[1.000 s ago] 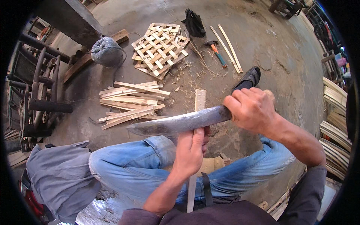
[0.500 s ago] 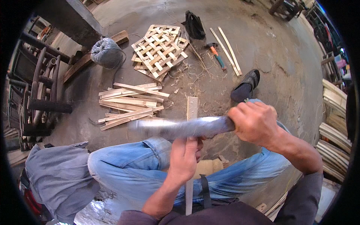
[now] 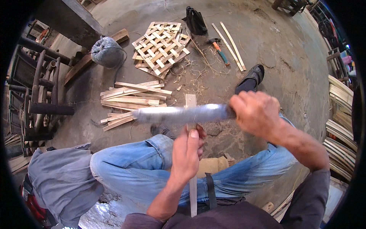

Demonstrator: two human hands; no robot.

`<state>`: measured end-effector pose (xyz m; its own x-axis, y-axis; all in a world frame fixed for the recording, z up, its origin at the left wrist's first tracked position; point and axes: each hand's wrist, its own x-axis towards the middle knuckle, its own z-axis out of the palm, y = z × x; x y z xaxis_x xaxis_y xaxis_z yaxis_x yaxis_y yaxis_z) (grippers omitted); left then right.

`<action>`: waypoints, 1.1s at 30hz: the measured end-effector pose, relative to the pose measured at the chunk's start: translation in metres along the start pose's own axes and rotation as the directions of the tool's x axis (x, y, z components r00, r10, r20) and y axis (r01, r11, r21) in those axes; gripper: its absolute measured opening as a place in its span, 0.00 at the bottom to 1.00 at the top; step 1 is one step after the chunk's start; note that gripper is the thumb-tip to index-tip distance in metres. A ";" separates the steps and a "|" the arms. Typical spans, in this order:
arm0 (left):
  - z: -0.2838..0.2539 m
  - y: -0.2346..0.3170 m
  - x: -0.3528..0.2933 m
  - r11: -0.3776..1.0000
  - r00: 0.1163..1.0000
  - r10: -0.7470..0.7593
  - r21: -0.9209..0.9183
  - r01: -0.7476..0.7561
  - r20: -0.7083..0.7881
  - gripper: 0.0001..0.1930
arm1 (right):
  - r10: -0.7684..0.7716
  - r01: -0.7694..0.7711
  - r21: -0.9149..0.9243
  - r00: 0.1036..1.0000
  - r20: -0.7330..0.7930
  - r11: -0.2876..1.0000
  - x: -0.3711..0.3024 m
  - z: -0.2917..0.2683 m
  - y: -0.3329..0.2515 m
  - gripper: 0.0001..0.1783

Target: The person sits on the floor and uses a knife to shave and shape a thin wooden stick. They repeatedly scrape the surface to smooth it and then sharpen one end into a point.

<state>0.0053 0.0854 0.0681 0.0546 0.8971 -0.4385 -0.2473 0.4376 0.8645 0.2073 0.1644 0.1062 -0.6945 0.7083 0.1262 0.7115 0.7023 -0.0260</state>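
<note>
Presently, left grip point(image 3: 185, 153) closed around wooden strip point(image 3: 193, 196); right grip point(image 3: 256, 111) clenched on knife point(image 3: 179, 113), blade blurred across strip beyond left grip. Judged: this strip unfinished; strip pile point(image 3: 133, 100) forward-left of left grip, woven panel point(image 3: 161, 49) farther beyond, already interlaced.

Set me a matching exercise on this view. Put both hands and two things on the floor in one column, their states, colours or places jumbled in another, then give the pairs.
Column one
1. Left hand
2. Right hand
3. Hammer
4. Tied bag

Column two
A. Grey and rounded, left of the woven slat panel
B. Grips a large knife, its blade blurred
C. Has an orange and teal handle
D. Holds a pale strip

Pairs: 1-D, 2-B, 3-C, 4-A
</note>
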 end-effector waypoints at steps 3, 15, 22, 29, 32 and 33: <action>-0.001 -0.001 0.000 0.999 0.999 -0.033 0.019 0.033 0.009 0.18 | 0.085 -0.089 0.125 0.996 0.037 0.988 0.001 0.006 0.002 0.07; 0.004 -0.004 0.003 0.996 0.999 0.001 -0.091 0.004 0.052 0.15 | 0.078 -0.078 0.042 0.997 0.003 0.996 0.004 0.005 0.014 0.05; 0.002 0.003 -0.003 0.997 0.994 -0.039 -0.066 0.046 0.104 0.17 | 0.120 -0.116 0.039 0.987 -0.109 0.992 0.020 0.002 0.036 0.07; 0.003 0.004 0.013 0.982 0.992 -0.105 -0.152 0.115 0.074 0.15 | -0.004 0.005 0.009 1.000 -0.011 1.000 0.006 0.019 0.019 0.07; -0.006 -0.005 0.005 0.985 0.991 -0.115 -0.120 0.123 0.069 0.15 | 0.027 -0.030 -0.053 0.997 -0.068 0.998 0.010 0.029 0.031 0.05; -0.006 -0.004 0.004 0.989 0.992 -0.082 -0.114 0.093 0.091 0.15 | 0.131 -0.133 -0.015 0.988 -0.080 0.991 0.014 0.025 0.044 0.04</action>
<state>0.0003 0.0871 0.0615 0.1622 0.8598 -0.4842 -0.3502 0.5089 0.7864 0.2257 0.2071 0.0820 -0.5844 0.7863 0.2005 0.7989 0.6008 -0.0275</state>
